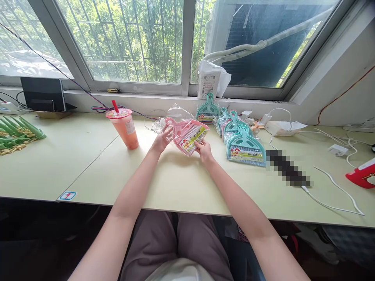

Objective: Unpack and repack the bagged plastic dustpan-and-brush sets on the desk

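A pink mini dustpan and brush set (187,134) in clear plastic wrap is held tilted just above the table. Its printed label faces up, with white bristles beside it. My left hand (162,139) is closed around the handle end at the upper left. With thumb and fingers, my right hand (204,151) pinches the lower right edge near the label. Loose clear wrap (178,112) sticks up behind the handle. To the right stands a row of wrapped teal dustpan sets (245,146), and another teal set (208,109) leans by the window sill.
A cup of pinkish drink (125,130) with a red straw stands left of my hands. Farther left are a tablet (43,95) and a pile of green items (19,132). White cables (336,199), a charger (338,150) and a blurred dark object (288,168) lie at right.
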Tool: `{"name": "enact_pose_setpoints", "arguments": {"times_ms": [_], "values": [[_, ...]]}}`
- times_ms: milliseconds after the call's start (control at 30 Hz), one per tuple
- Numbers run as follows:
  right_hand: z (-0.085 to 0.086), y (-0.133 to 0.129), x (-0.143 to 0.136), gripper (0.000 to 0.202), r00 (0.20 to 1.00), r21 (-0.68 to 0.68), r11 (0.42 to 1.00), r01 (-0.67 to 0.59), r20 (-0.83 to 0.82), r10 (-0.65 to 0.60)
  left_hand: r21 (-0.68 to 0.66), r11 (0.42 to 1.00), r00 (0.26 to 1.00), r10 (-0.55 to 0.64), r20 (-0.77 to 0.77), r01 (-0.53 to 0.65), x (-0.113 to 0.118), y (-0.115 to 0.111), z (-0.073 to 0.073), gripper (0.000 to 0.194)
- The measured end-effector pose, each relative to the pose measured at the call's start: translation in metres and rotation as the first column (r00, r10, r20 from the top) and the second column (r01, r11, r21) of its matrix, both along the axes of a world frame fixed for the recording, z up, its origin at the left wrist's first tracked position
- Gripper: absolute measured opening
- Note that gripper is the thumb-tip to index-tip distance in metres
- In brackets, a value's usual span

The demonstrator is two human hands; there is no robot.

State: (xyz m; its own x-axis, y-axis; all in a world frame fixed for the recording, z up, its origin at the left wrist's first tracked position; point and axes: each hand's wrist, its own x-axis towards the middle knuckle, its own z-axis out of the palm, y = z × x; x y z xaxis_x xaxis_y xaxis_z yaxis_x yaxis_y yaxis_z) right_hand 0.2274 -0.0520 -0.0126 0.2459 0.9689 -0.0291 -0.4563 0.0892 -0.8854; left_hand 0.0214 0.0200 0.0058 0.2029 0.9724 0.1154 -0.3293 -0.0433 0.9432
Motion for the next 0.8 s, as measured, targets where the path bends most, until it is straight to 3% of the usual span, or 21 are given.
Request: {"name": "enact_pose_setpoints", "arguments": {"times_ms": [100, 300, 533, 800], "values": [[-0.001, 0.002, 0.002, 0.019, 1.000, 0.015, 1.000, 0.026, -0.011, -0.026, -0.008, 0.997, 0.997, -0.075, 0.017, 0.075, 0.005, -0.002, -0.002, 0.066], [-0.004, 0.005, 0.005, 0.020, 0.997, 0.029, 0.997, 0.073, -0.015, -0.073, -0.027, 0.970, 0.970, -0.243, -0.015, 0.243, 0.024, -0.007, -0.009, 0.055], [-0.002, 0.005, 0.004, 0.021, 0.999, 0.037, 0.998, 0.045, 0.003, -0.045, 0.033, 0.984, 0.984, -0.176, -0.013, 0.176, 0.026, -0.008, -0.008, 0.059], [-0.005, 0.005, 0.003, 0.020, 0.996, 0.046, 0.995, 0.087, -0.019, -0.086, -0.063, 0.940, 0.939, -0.340, -0.047, 0.336, 0.043, -0.019, -0.010, 0.062]]}}
